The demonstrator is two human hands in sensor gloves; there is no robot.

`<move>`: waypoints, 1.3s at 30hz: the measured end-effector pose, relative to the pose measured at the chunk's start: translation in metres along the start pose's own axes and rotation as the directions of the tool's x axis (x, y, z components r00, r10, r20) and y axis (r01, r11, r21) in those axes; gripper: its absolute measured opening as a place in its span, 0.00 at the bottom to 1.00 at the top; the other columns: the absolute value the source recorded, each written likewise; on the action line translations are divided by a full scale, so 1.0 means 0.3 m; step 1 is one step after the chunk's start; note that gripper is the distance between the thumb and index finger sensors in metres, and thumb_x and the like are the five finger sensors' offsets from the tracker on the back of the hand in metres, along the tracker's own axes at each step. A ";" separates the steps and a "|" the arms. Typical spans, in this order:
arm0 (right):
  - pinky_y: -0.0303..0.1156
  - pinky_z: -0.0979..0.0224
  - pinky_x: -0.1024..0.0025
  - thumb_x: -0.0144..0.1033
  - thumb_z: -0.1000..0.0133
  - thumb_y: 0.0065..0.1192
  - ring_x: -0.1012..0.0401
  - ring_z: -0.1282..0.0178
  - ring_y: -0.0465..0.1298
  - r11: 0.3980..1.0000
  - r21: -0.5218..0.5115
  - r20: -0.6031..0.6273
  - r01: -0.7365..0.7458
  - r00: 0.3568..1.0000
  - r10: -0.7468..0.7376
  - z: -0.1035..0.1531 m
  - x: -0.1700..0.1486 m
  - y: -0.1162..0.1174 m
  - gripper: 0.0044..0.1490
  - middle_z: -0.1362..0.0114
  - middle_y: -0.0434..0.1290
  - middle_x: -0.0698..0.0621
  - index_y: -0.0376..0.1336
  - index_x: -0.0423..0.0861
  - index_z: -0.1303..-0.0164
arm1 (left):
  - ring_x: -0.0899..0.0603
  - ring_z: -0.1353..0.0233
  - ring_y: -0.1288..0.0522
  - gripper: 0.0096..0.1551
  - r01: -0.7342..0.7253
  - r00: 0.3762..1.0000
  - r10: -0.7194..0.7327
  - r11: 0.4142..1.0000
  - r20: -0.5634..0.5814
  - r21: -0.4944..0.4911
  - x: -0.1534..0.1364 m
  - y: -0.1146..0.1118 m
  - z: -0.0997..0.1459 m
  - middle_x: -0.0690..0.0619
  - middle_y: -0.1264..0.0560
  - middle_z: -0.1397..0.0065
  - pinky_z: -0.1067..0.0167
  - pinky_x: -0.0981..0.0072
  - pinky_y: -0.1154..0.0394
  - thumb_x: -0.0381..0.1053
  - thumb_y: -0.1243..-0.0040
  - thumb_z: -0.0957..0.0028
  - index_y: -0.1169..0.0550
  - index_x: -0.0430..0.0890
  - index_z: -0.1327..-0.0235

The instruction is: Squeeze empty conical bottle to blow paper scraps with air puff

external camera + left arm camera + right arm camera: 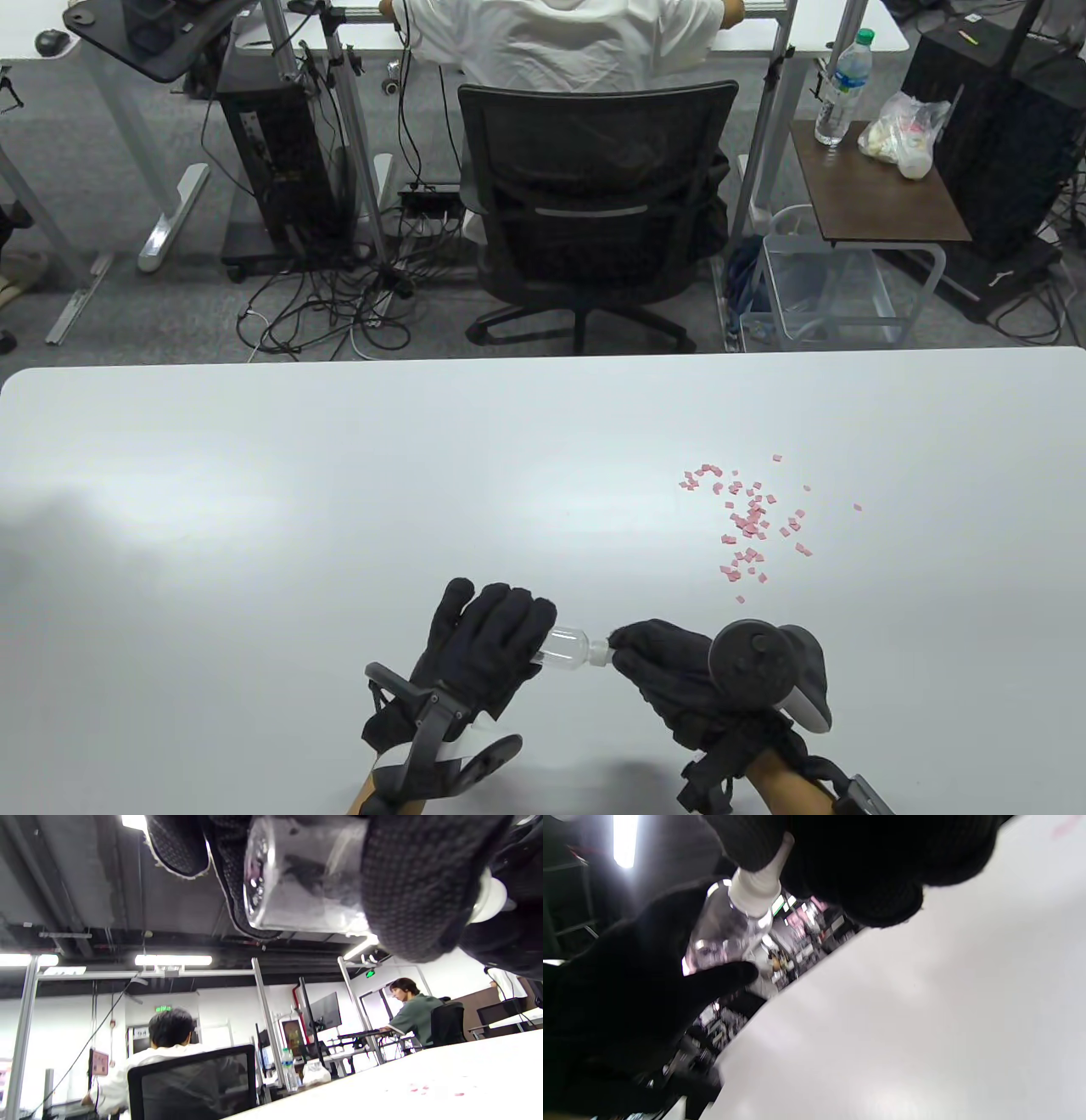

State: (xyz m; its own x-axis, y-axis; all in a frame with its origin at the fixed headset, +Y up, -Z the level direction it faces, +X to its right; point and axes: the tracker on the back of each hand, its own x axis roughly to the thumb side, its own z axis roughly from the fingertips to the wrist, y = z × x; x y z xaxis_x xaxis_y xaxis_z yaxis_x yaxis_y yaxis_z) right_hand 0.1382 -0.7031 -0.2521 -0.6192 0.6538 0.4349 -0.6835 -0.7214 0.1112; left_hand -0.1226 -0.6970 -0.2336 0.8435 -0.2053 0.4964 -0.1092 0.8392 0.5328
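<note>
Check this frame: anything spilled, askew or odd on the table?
Only the pink paper scraps, strewn loosely right of centre, which fits the task. The clear bottle is held off the table, lying sideways: left hand grips its body, right hand pinches the white nozzle. No damage visible.

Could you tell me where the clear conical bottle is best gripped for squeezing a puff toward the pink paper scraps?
Around its soft clear body, from the left, as the left hand grips the bottle now. It lies sideways, with its white nozzle end pointing right, pinched by the right hand; that end probably should be freed and aimed at the scraps.
</note>
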 end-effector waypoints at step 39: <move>0.85 0.58 0.60 0.35 0.45 0.72 0.54 0.59 0.87 0.989 -0.045 0.005 -0.140 0.990 0.141 0.009 0.040 0.039 0.28 0.50 0.84 0.39 0.75 0.33 0.40 | 0.43 0.26 0.21 0.43 0.054 0.998 -0.054 0.999 0.012 0.005 0.029 -0.023 0.013 0.52 0.25 0.24 0.21 0.39 0.40 0.57 0.21 0.55 0.27 0.54 0.25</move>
State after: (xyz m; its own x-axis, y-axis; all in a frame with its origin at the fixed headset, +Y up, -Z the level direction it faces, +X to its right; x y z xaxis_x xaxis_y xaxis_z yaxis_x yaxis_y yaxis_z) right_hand 0.1238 -0.7043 -0.2430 -0.7071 0.5445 0.4511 -0.6067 -0.7949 0.0085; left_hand -0.1166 -0.7067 -0.2304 0.8420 -0.2561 0.4748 -0.0665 0.8241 0.5625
